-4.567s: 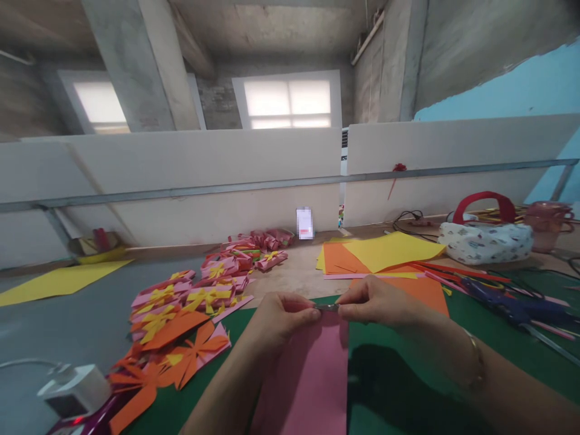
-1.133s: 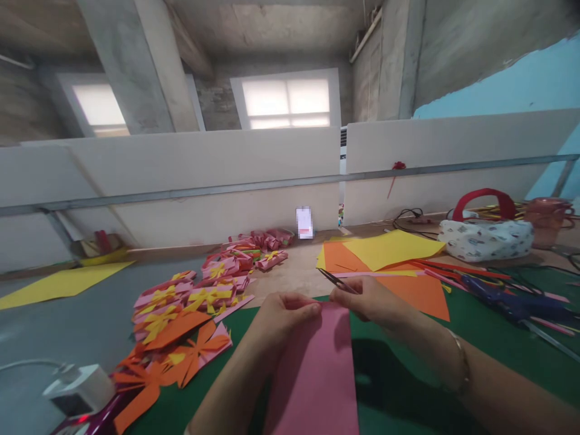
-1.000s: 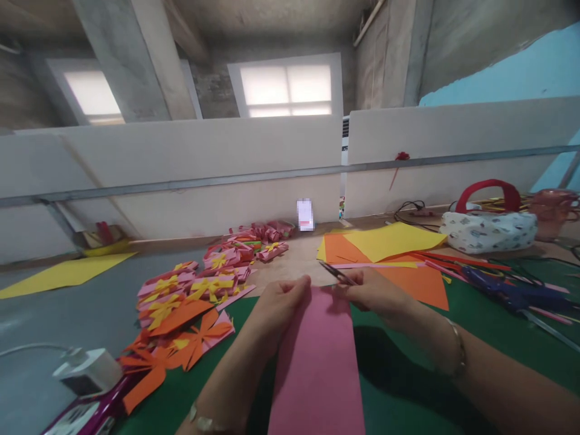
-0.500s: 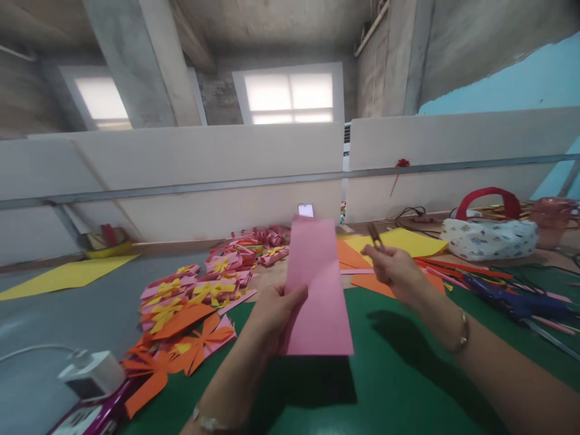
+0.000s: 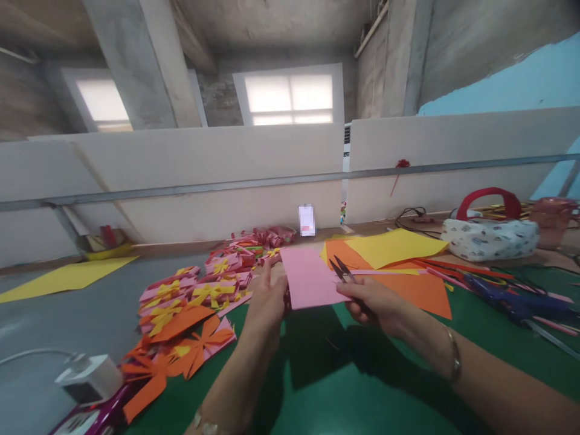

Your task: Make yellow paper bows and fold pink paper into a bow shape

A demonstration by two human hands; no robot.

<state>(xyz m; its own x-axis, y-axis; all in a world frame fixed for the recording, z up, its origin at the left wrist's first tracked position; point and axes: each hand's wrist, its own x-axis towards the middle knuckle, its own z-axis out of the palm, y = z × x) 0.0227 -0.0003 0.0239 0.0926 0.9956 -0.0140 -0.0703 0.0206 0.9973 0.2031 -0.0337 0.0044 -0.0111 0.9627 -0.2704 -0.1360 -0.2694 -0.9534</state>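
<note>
A sheet of pink paper [image 5: 312, 281] is held above the green mat, tilted toward me. My left hand [image 5: 268, 297] grips its left edge, thumb upward and the other fingers partly hidden behind the sheet. In my right hand [image 5: 372, 302] is a pair of scissors [image 5: 343, 269], dark blades slightly apart and pointing away to the left. The blades lie over the paper's right edge; the handles are mostly covered by my fingers. My right fingers are close to the sheet's near right corner, and I cannot tell whether they pinch it.
Pink bundles with yellow cut-outs [image 5: 212, 292] and orange paper flowers [image 5: 203, 341] lie left. Yellow paper [image 5: 394, 246] and orange paper [image 5: 417, 291] lie behind my right hand. A phone [image 5: 307, 220] stands at the wall. Right are a blue glue gun [image 5: 507, 302] and a patterned bag [image 5: 492, 238].
The pink sheet has tipped from long and upright to a shorter, flatter shape. My right hand has brought the scissors left and down to the sheet's right edge. More of the phone shows.
</note>
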